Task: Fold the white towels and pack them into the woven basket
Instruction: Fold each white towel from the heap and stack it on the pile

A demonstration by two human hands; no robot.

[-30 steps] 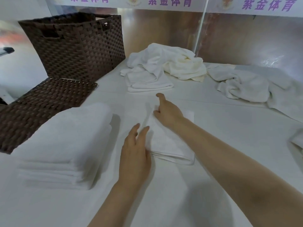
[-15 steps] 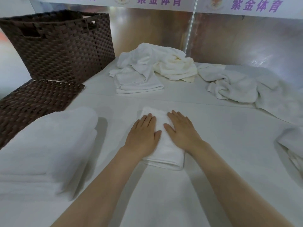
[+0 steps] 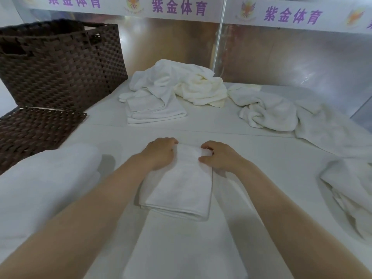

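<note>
Gripping the far end of a folded towel [image 3: 179,184] at the centre of the white tabletop [image 3: 271,178], both hands curl their fingers over its far corners: the left hand [image 3: 160,153] at the towel's 11 o'clock corner, the right hand [image 3: 218,156] at its 1 o'clock corner. The fingertips are tucked past the edge and mostly hidden, so how much cloth each grip holds cannot be told.

One woven basket [image 3: 60,63] stands at 10 o'clock, its left side cut off by the frame; what lies inside is hidden behind its wall. One flat woven lid [image 3: 34,129] lies just in front of it, also cut off at the left.

A stack of folded towels [image 3: 44,188] sits at 8 o'clock, blurred and cropped, so its layers cannot be counted. At 12 o'clock a smaller folded pile [image 3: 153,109] lies partly under a crumpled heap [image 3: 181,83]; the heap seems to be two towels, one white and one cream. Another loose towel [image 3: 267,111] lies at 2 o'clock, merging with flat cloth to its right, and one more crumpled towel [image 3: 350,194] at 4 o'clock is cut off by the right edge.
</note>
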